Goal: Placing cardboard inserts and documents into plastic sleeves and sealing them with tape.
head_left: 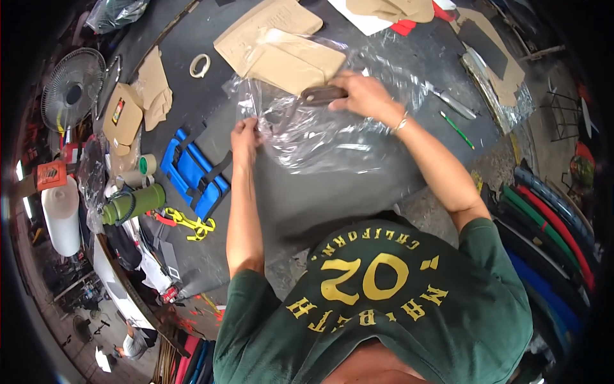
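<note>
A crumpled sheet of clear plastic film [332, 150] is spread over the dark tabletop in front of me. My left hand [244, 137] has its fingers closed on the film's left edge. Over the film, my right hand [364, 96] is closed on a tool with a dark brown handle [323, 95]; the rest of the tool cannot be made out. Brown cardboard pieces [297, 63] lie just beyond both hands, partly under the film. To the right of my right hand are a grey-bladed knife [451, 102] and a green pencil [457, 130].
On the left lie a blue fabric pouch [195, 173], yellow straps [188, 223], a green roll [134, 203] and cardboard patterns [123, 115]. A tape roll [199, 65] sits farther back. A fan [73, 89] stands beyond the left edge; fabric rolls [550, 237] fill the right. Another person [134, 342] is at lower left.
</note>
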